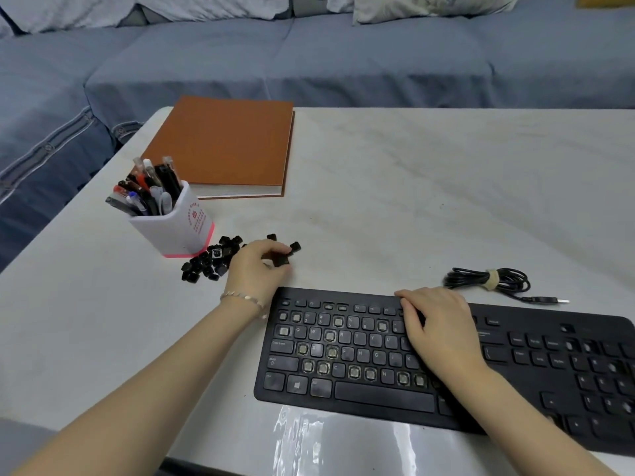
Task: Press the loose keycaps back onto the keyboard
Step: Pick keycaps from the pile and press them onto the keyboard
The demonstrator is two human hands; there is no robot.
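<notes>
Blue sofa cushions (309, 56) fill the background behind a white, faintly marbled table (412, 201). A black full-size plastic keyboard (381, 395) lies along the table's near edge, slightly angled. Many of its letter and number positions show bare pale sockets (323, 368) where caps are missing.

The loose black plastic keycaps (209, 261) sit in a heap on the table just beyond the keyboard's left end, against the foot of a white pen cup with a pink base (175, 228). A few strays (295, 247) lie just to the right of the heap. This probably keeps them within short reach of the left hand.

The left hand (256, 269) is at the edge of that heap, with its thumb and curled fingers pinching one single black keycap (281, 261) just above the tabletop. The right hand (443, 334) lies flat on the middle of the keyboard, its fingers extended toward the top rows and holding nothing. It likely steadies the board so that it will not slide when a cap is pushed down.

An orange-brown hardcover book (226, 146) rests at the far left corner. A coiled black cable with a USB plug (488, 280) lies behind the keyboard, unplugged and tied out of the way.

The task looks far from finished. The pinched cap next needs matching to its socket and aligning squarely.
</notes>
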